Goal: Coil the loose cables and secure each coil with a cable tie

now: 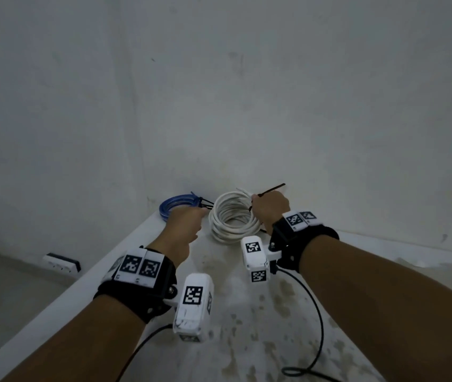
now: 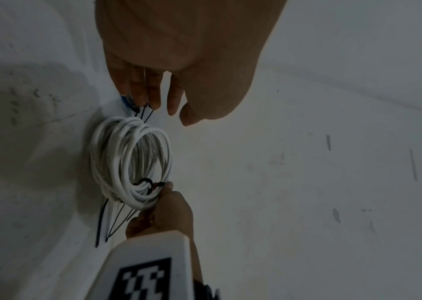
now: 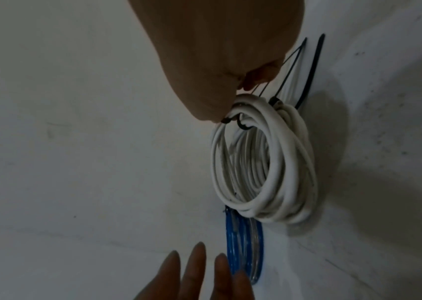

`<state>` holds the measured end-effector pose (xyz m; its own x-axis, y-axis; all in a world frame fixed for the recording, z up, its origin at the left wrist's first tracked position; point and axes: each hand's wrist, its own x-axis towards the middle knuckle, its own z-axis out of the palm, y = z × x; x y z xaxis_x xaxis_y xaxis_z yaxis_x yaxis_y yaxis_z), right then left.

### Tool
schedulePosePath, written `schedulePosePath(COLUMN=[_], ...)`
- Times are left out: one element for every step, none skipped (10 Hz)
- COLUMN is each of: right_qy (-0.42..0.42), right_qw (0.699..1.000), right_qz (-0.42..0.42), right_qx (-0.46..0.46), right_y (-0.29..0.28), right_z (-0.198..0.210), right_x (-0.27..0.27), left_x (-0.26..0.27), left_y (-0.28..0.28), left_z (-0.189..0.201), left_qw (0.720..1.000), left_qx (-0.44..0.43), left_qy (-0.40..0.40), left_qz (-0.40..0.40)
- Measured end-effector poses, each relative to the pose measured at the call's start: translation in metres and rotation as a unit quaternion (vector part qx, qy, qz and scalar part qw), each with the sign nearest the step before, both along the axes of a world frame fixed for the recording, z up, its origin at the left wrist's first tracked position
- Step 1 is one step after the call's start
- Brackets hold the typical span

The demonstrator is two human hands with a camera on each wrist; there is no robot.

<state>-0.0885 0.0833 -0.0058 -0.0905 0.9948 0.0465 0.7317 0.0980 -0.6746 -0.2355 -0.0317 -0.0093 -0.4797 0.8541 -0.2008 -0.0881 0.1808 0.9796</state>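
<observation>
Wall (image 1: 219, 78): pale and scuffed, it rises behind the far edge of the desk.
Desk (image 1: 247, 326): white with brown stains; both coils lie at its far end, close to the wall.
White coil (image 1: 230, 217): many loops of thick white cable, lying on the desk between my two hands, just right of the blue coil.
Blue coil (image 1: 171, 206): a thinner, flatter ring at the desk's far left corner, just beside the white coil; black tie tails stick out of its right side.
Right hand (image 1: 270, 209): it sits at the right rim of the white coil, my fingers (image 3: 261, 73) curled and pinching the black tie.
Left hand (image 1: 185, 221): it hovers over the near edge of the blue coil, my fingers (image 2: 153, 95) straight and loose, holding nothing; the wrist views show the tips just beside the blue cable and the tie tails, and I cannot tell if they touch.
Tie (image 1: 271, 190): a black strip looped round the white coil's strands at my right hand, its free tail pointing up and right toward the wall.
Spare ties (image 2: 100, 221): more thin black strips lie on the desk at the same side of the white coil.
</observation>
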Motion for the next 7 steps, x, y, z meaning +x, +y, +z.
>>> schedulePosePath(right_qy=[-0.065, -0.038, -0.019, 0.014, 0.063, 0.124, 0.173], right_qw=[0.998, 0.999, 0.999, 0.999, 0.998, 0.991, 0.981], right_qz=[-0.014, -0.002, -0.009, -0.019, -0.022, -0.05, -0.082], right_qx=[0.022, 0.014, 0.03, 0.024, 0.003, -0.022, -0.004], right_y=[0.002, 0.007, 0.011, 0.012, 0.011, 0.005, 0.004], right_z=[-0.001, -0.006, -0.011, -0.015, -0.018, -0.012, -0.013], right_x=[-0.004, -0.003, -0.004, -0.003, 0.003, 0.013, 0.035], left_x=[0.003, 0.008, 0.011, 0.014, 0.018, 0.022, 0.031], left_y=[0.002, 0.002, 0.002, 0.001, 0.001, 0.0, -0.008], left_z=[-0.003, -0.005, -0.006, -0.004, -0.002, 0.0, 0.001], left_qw=[1.0, 1.0, 1.0, 1.0, 1.0, 0.999, 0.996], left_qx=[-0.002, -0.011, -0.006, 0.004, 0.0, -0.002, 0.003], left_qy=[-0.001, 0.001, -0.006, -0.011, -0.005, 0.021, 0.069], left_qz=[-0.005, -0.015, -0.019, -0.019, -0.023, -0.024, -0.048])
